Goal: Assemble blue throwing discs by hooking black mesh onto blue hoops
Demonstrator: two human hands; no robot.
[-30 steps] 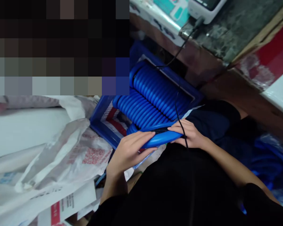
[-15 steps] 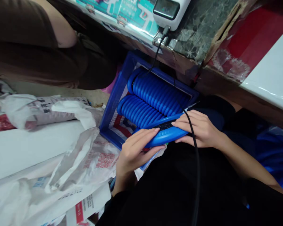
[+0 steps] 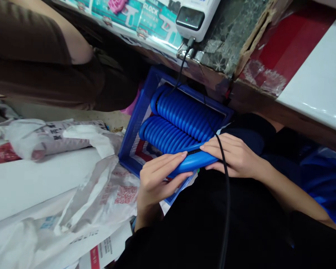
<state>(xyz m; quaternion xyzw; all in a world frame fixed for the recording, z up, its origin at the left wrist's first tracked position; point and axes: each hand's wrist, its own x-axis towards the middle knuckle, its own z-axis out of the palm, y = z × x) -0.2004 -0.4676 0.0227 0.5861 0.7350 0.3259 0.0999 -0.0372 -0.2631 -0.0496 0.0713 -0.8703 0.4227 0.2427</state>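
A blue plastic piece, long and curved with a dark strip along its top, lies across my lap between both hands. My left hand grips its left end, fingers wrapped over the top and thumb under. My right hand holds its right end with the fingers curled over it. Just beyond, a blue crate holds two rows of several like blue pieces stacked on edge.
A black cable runs from a white device on the stone counter down over my right hand. Another person in brown stands at left. White printed sacks lie at left, more blue plastic at right.
The view has shifted slightly up and left. Both hands keep their hold on the blue piece, which has hardly moved; the dark strip shows less.
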